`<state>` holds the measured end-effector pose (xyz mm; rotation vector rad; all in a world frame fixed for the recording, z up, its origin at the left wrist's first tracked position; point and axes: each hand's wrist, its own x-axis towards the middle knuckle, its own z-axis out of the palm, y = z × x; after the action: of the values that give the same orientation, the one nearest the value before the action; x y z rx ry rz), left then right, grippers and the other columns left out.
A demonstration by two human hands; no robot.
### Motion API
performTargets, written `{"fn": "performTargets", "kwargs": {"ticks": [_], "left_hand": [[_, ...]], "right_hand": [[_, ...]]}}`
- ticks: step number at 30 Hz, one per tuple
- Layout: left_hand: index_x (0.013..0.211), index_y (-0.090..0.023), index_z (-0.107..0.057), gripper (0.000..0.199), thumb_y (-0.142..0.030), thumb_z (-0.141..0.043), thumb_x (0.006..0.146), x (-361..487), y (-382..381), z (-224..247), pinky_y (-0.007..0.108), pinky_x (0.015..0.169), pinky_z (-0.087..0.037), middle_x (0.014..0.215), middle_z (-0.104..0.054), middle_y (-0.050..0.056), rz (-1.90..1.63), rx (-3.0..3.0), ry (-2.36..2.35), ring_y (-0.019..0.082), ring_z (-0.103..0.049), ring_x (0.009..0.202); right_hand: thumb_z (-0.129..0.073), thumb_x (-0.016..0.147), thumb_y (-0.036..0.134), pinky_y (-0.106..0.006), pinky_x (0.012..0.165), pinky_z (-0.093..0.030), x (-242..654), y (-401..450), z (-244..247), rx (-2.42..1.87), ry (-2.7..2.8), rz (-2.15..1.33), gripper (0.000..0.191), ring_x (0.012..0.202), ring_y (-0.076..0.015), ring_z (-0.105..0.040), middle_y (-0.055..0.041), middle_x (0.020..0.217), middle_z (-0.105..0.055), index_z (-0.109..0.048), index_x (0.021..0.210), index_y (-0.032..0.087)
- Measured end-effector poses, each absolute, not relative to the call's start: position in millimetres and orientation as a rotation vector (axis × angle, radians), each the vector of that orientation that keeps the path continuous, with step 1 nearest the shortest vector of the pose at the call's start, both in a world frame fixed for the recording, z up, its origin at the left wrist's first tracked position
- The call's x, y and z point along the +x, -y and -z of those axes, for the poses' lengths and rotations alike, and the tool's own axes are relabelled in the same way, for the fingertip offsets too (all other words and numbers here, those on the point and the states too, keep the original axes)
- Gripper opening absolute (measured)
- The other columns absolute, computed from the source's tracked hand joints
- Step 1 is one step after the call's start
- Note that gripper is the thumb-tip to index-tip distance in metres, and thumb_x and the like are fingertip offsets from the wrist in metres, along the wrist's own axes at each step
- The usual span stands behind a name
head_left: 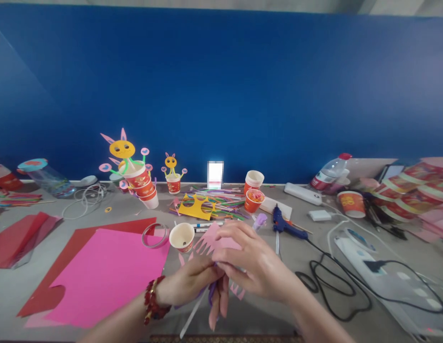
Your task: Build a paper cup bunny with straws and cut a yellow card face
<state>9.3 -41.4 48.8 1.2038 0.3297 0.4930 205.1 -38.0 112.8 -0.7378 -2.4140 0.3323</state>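
Note:
In the head view my left hand [196,281], with a red bead bracelet at its wrist, is closed on a purple pipe cleaner [211,291]. A thin white stick [191,316] slants down from beneath the same hand. My right hand [252,259] meets it from the right, its thumb and fingers pinched at the top of the purple piece. The exact grip is partly hidden by the fingers. Just beyond the hands lies pink paper [207,238] with shapes cut from its edge. A paper cup [182,237] stands left of it.
Pink sheets [114,276] cover the left, with a tape roll [155,236] on their edge. Behind are cut yellow paper [197,207], coloured pipe cleaners [228,197] and rabbit-faced cup figures [135,176]. A blue glue gun [287,226] and corded power strip [386,286] occupy the right.

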Motion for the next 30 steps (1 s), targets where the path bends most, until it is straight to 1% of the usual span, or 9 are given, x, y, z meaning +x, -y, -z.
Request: {"fn": "performTargets", "kwargs": {"ticks": [4, 9, 12, 15, 17, 19, 21, 27, 30], "left_hand": [[0.084, -0.015, -0.051, 0.040, -0.049, -0.041, 0.101, 9, 42, -56, 0.018, 0.038, -0.040, 0.060, -0.068, 0.005, -0.432, 1.212, -0.349, 0.011, -0.058, 0.033], [0.078, -0.015, -0.053, 0.045, -0.052, -0.040, 0.100, 9, 42, -62, 0.018, 0.042, -0.041, 0.060, -0.067, 0.004, -0.380, 1.282, -0.439, 0.008, -0.056, 0.034], [0.075, -0.015, -0.053, 0.048, -0.052, -0.037, 0.101, 8, 43, -60, 0.018, 0.045, -0.042, 0.063, -0.066, 0.004, -0.343, 1.342, -0.489, 0.007, -0.056, 0.037], [0.079, -0.015, -0.054, 0.049, -0.053, -0.034, 0.101, 8, 45, -56, 0.017, 0.045, -0.041, 0.067, -0.066, 0.004, -0.342, 1.410, -0.541, 0.006, -0.055, 0.038], [0.082, -0.015, -0.055, 0.048, -0.052, -0.032, 0.102, 7, 45, -55, 0.016, 0.046, -0.041, 0.068, -0.066, 0.003, -0.345, 1.462, -0.580, 0.006, -0.055, 0.039], [0.081, -0.015, -0.055, 0.048, -0.050, -0.031, 0.102, 7, 45, -56, 0.017, 0.049, -0.042, 0.067, -0.066, 0.003, -0.339, 1.518, -0.601, 0.006, -0.056, 0.041], [0.081, -0.015, -0.056, 0.047, -0.049, -0.031, 0.103, 6, 45, -57, 0.018, 0.050, -0.044, 0.067, -0.066, 0.002, -0.338, 1.550, -0.602, 0.007, -0.056, 0.041], [0.078, -0.016, -0.052, 0.047, -0.050, -0.030, 0.102, 7, 43, -58, 0.018, 0.048, -0.040, 0.063, -0.063, 0.000, -0.305, 1.472, -0.560, 0.006, -0.053, 0.038], [0.077, -0.017, -0.050, 0.045, -0.051, -0.033, 0.102, 7, 43, -60, 0.018, 0.047, -0.039, 0.060, -0.063, 0.000, -0.297, 1.456, -0.532, 0.006, -0.052, 0.036]], "right_hand": [[-0.058, 0.091, 0.014, -0.045, 0.103, -0.045, 203, 36, -119, -0.759, 2.489, -0.382, 0.014, 0.117, -0.0247, -0.055, -0.0080, 0.116, -0.064, -0.065, 0.100, 0.022], [-0.062, 0.089, 0.016, -0.045, 0.100, -0.046, 205, 36, -119, -0.769, 2.485, -0.424, 0.013, 0.106, -0.0241, -0.062, -0.0063, 0.104, -0.070, -0.064, 0.101, 0.022], [-0.063, 0.090, 0.016, -0.042, 0.100, -0.046, 207, 37, -120, -0.757, 2.470, -0.510, 0.017, 0.105, -0.0233, -0.064, -0.0053, 0.105, -0.071, -0.064, 0.105, 0.022], [-0.060, 0.093, 0.019, -0.036, 0.092, -0.048, 207, 36, -122, -0.800, 2.445, -0.637, 0.016, 0.102, -0.0213, -0.064, -0.0047, 0.108, -0.071, -0.063, 0.108, 0.023], [-0.060, 0.093, 0.021, -0.032, 0.082, -0.048, 207, 35, -122, -0.868, 2.425, -0.658, 0.009, 0.095, -0.0208, -0.065, -0.0044, 0.102, -0.071, -0.062, 0.102, 0.021], [-0.063, 0.090, 0.020, -0.030, 0.073, -0.047, 206, 35, -119, -0.939, 2.424, -0.640, 0.002, 0.085, -0.0197, -0.063, -0.0023, 0.090, -0.070, -0.062, 0.092, 0.021], [-0.064, 0.086, 0.017, -0.028, 0.069, -0.044, 204, 35, -116, -0.968, 2.429, -0.627, 0.006, 0.079, -0.0184, -0.061, -0.0001, 0.081, -0.066, -0.060, 0.084, 0.021], [-0.058, 0.089, 0.015, -0.026, 0.068, -0.043, 202, 34, -111, -0.897, 2.372, -0.722, 0.008, 0.077, -0.0167, -0.059, 0.0001, 0.081, -0.065, -0.058, 0.083, 0.021], [-0.060, 0.086, 0.013, -0.024, 0.065, -0.042, 201, 34, -112, -0.964, 2.327, -0.782, 0.010, 0.073, -0.0149, -0.059, 0.0015, 0.078, -0.066, -0.058, 0.080, 0.021]]}}
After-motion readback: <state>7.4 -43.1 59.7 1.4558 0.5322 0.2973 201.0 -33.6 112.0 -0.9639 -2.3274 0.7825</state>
